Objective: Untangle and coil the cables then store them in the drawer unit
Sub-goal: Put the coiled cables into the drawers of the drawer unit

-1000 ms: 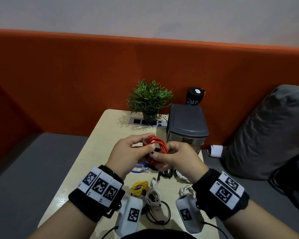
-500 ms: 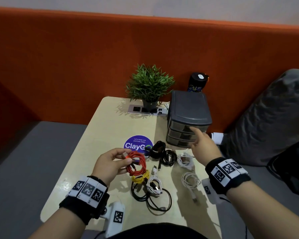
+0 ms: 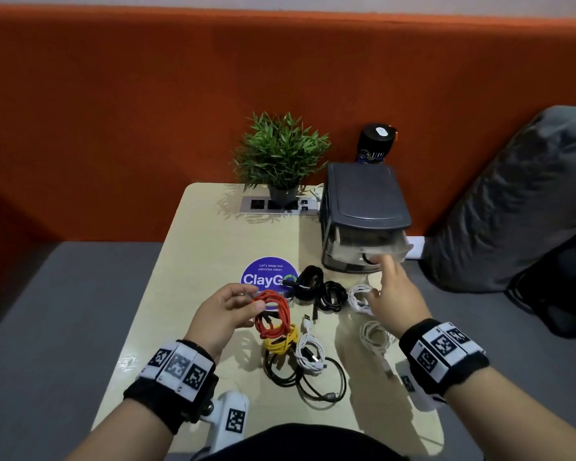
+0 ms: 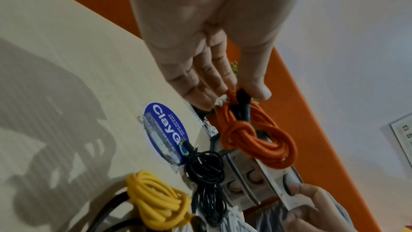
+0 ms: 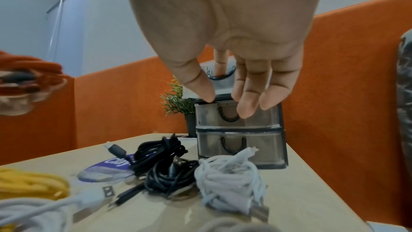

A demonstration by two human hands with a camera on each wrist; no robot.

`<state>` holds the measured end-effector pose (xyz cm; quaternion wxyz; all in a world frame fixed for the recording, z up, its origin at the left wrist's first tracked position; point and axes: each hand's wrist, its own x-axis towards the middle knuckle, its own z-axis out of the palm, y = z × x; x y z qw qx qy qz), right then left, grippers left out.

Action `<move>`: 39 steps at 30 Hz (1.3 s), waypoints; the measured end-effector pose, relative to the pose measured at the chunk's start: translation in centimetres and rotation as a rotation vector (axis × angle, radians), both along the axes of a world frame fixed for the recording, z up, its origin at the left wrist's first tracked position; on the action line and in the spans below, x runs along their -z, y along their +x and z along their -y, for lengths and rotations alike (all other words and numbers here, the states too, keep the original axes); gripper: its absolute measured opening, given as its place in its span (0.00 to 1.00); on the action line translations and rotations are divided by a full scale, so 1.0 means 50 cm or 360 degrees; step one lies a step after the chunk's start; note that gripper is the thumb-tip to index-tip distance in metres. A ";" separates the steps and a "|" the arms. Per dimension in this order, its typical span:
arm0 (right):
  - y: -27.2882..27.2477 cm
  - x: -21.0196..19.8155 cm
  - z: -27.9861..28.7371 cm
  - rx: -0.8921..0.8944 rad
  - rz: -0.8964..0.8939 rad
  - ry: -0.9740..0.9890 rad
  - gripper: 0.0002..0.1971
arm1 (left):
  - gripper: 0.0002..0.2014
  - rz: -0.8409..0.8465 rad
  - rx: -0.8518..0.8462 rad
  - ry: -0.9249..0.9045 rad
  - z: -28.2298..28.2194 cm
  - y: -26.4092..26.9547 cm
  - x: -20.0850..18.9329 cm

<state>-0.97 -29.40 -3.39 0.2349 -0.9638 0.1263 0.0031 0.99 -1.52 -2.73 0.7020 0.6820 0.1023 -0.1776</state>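
Observation:
My left hand (image 3: 250,302) pinches a coiled, knotted orange cable (image 3: 273,314) between thumb and fingers and holds it above the table; the left wrist view shows the orange cable (image 4: 252,135) hanging from the fingertips (image 4: 258,89). My right hand (image 3: 379,271) reaches to the grey drawer unit (image 3: 363,201), its index finger hooked in the handle of the top drawer (image 3: 373,242), which stands partly pulled out. The other right fingers (image 5: 247,101) hang loose in front of the middle drawer (image 5: 236,114). Yellow (image 3: 280,341), white (image 3: 310,356) and black (image 3: 330,296) cable coils lie on the table.
The beige table (image 3: 207,247) has a purple sticker (image 3: 263,274), a socket panel (image 3: 278,205) and a potted plant (image 3: 281,154) at the back. A black can (image 3: 376,144) stands behind the unit. A grey cushion (image 3: 512,201) lies right. A loose black cable (image 3: 313,384) sits near me.
My right hand let go of the orange coil, moved to the drawer unit and pulled the top drawer partly out. The left hand came down and nearer with the coil.

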 end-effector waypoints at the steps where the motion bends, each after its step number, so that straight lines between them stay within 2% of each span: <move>1: -0.016 -0.001 -0.004 -0.0003 0.0014 0.0004 0.22 | 0.11 -0.0004 0.0022 -0.0013 0.000 0.006 -0.004; 8: -0.100 0.010 -0.014 -0.0046 0.0216 -0.0127 0.10 | 0.09 0.0086 0.0137 -0.0044 0.049 0.037 -0.054; 12: -0.136 0.022 -0.009 -0.0172 0.0662 -0.0346 0.02 | 0.09 0.0201 0.0149 0.0073 0.117 0.043 -0.087; 14: -0.154 0.026 -0.005 -0.0254 0.0750 -0.0417 0.08 | 0.10 0.0285 0.0185 0.0160 0.159 0.047 -0.100; 16: -0.170 0.036 0.006 -0.0313 0.0737 -0.0461 0.11 | 0.10 0.0392 0.0253 0.0290 0.203 0.052 -0.109; 21: -0.168 0.044 0.038 -0.0525 0.0807 -0.0480 0.10 | 0.10 0.0538 0.0313 0.0683 0.320 0.066 -0.116; 24: -0.160 0.033 0.054 -0.0625 0.0887 -0.0453 0.07 | 0.12 0.0548 0.0320 0.1066 0.375 0.082 -0.107; 28: -0.144 0.020 0.080 -0.0653 0.0943 -0.0468 0.09 | 0.14 0.0526 0.0370 0.1324 0.413 0.105 -0.090; 31: -0.133 0.013 0.090 -0.0660 0.0913 -0.0474 0.10 | 0.14 0.0603 0.0390 0.1371 0.421 0.111 -0.086; 35: -0.120 0.014 0.098 -0.0653 0.0902 -0.0383 0.10 | 0.06 0.0851 0.0136 0.1218 0.362 0.085 -0.097; 39: -0.108 0.017 0.104 -0.0647 0.0870 -0.0304 0.01 | 0.12 0.0719 0.0101 0.1237 0.236 0.018 -0.055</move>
